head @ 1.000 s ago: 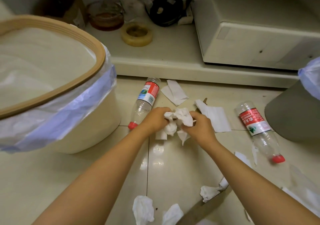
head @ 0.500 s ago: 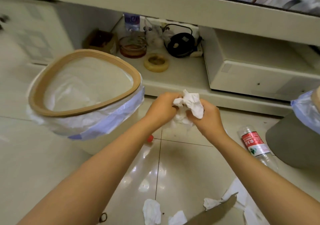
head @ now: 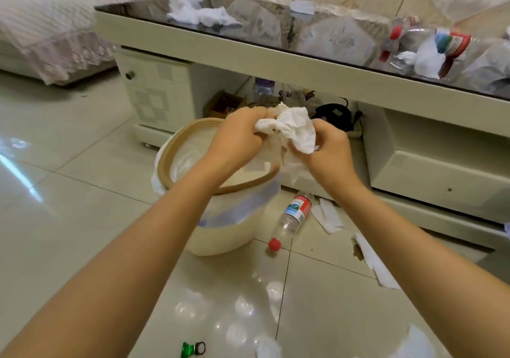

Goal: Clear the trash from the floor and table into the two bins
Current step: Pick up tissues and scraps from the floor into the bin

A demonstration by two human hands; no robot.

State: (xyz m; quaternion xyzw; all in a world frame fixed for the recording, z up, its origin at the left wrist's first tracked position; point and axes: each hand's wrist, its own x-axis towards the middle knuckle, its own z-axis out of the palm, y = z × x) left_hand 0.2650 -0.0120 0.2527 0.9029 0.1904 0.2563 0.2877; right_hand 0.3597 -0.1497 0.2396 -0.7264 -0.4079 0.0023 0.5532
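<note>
Both hands' fingers (head: 249, 120) curl tight around crumpled tissue (head: 292, 128) (above the bin (head: 220, 236)).

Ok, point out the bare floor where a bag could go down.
Free: the tiles left of the cream bin, toward the draped bed. Crowded: right of the bin, where the bottle and paper scraps lie beside the table.

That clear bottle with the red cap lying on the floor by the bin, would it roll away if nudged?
Probably: the bottle lies on its side on glossy tile. It looks empty, so likely light and easily sent skidding. Its thin clear wall may dent when gripped.
</note>
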